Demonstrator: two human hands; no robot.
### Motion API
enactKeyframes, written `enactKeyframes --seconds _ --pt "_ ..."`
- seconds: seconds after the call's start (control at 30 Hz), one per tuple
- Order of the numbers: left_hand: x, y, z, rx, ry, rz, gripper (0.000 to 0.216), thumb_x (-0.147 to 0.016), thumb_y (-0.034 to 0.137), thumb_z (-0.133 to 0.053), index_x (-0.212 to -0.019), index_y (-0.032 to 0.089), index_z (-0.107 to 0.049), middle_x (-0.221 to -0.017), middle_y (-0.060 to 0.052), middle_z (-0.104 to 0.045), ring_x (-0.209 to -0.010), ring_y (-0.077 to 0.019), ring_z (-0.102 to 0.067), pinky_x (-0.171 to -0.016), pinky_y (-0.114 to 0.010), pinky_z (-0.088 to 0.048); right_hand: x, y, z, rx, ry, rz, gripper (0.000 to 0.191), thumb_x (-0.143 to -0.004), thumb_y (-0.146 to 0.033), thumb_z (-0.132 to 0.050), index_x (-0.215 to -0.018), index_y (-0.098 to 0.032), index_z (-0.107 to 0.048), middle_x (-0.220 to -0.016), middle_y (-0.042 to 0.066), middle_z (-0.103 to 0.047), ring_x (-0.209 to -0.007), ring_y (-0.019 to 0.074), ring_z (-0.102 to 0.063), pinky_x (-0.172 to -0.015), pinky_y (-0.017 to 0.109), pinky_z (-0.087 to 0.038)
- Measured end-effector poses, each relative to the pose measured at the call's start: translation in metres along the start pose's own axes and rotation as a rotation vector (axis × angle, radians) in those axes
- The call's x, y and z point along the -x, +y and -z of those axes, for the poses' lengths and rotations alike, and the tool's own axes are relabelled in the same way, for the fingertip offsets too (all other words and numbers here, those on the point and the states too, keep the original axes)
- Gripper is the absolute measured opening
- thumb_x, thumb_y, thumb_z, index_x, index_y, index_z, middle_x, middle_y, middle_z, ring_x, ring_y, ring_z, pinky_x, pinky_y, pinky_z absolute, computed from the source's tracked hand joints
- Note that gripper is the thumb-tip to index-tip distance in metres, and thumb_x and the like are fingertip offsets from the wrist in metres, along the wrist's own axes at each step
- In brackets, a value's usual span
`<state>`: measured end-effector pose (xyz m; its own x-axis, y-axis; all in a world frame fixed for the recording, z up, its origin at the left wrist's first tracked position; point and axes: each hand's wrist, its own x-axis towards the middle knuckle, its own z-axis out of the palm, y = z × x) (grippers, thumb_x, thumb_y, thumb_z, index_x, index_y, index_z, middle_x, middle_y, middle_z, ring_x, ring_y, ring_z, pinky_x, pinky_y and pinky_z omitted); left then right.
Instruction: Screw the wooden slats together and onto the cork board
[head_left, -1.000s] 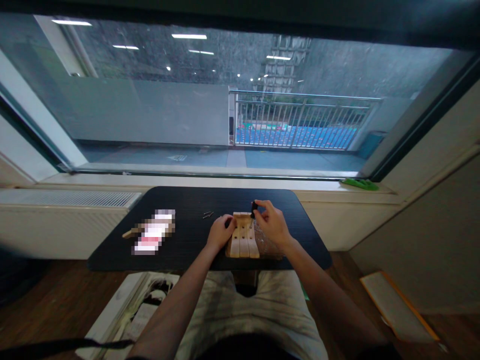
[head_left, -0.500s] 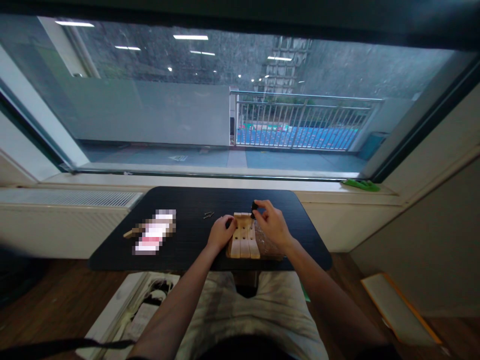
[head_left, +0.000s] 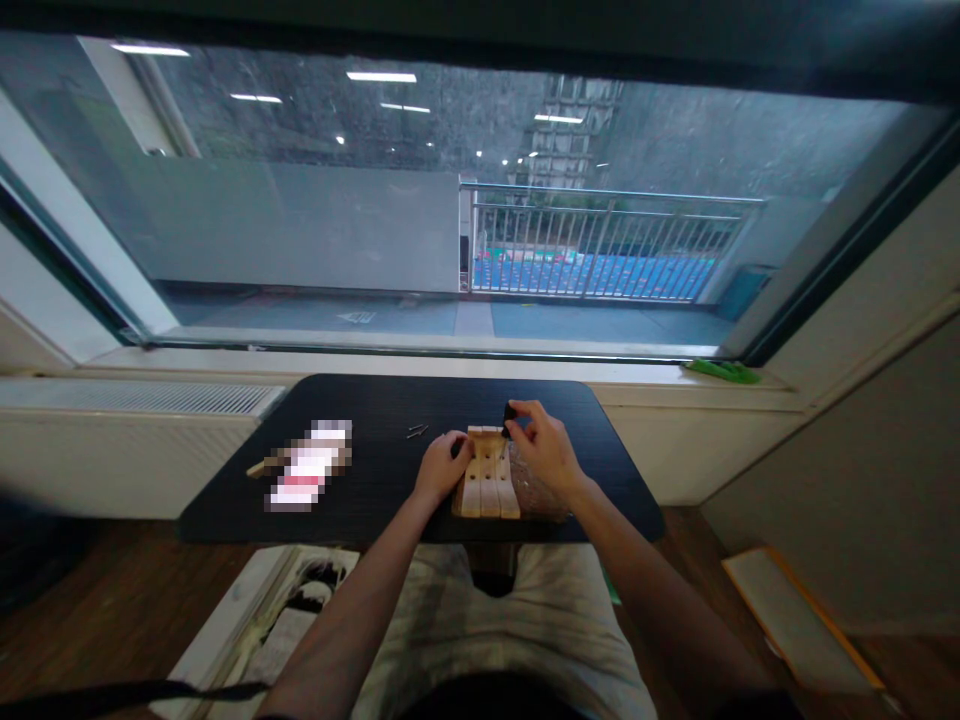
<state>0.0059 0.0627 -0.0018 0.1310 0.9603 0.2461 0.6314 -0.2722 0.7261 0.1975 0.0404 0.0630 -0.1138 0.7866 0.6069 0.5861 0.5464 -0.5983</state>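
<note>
Near the table's front edge lies a light wooden piece [head_left: 489, 490] of curved slats with several dark holes. Next to it on the right is a brown wrapped slab [head_left: 536, 490] with a glossy surface. My left hand [head_left: 441, 468] is closed on the left edge of the wooden piece, its fingers partly hidden. Between the fingertips of my right hand [head_left: 546, 450] is a short black-handled screwdriver [head_left: 509, 418]. It stands roughly upright over the slats' right side, its thin shaft pointing down towards a hole. Whether the tip touches a screw is too small to tell.
A few screws [head_left: 417, 432] lie on the black table [head_left: 375, 500], left of the wooden piece. Further left are a blurred-out flat object [head_left: 311, 468] and a wooden stick [head_left: 259, 467]. An open white box [head_left: 225, 620] with cables stands below. A green cloth [head_left: 724, 372] rests on the sill.
</note>
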Motion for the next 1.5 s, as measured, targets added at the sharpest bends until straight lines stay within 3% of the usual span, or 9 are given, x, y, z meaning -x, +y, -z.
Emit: enactKeyframes --seconds 1.0,1.5 --pt "-0.0001 -0.0003 -0.0007 0.034 0.011 0.002 0.023 -0.088 0.034 -0.048 -0.091 0.020 -0.066 -0.093 -0.006 -0.071 -0.089 -0.0208 -0.064 -0.079 -0.032 -0.048 -0.0008 0.0021 0.0006 0.089 0.028 0.056 0.025 -0.088 -0.027 -0.056 -0.110 -0.019 -0.065 -0.089 0.005 -0.068 -0.059 0.0141 -0.056 -0.066 0.030 -0.050" --pt "0.0006 -0.0004 0.0000 0.036 0.012 -0.009 0.024 -0.089 0.035 -0.047 -0.092 0.020 -0.066 -0.092 -0.005 -0.070 -0.089 -0.0203 -0.063 -0.081 -0.032 -0.048 -0.0008 -0.0019 0.0024 0.113 0.026 0.070 0.027 -0.087 -0.026 -0.055 -0.111 -0.019 -0.065 -0.089 0.005 -0.068 -0.051 0.0115 -0.050 -0.061 0.028 -0.048"
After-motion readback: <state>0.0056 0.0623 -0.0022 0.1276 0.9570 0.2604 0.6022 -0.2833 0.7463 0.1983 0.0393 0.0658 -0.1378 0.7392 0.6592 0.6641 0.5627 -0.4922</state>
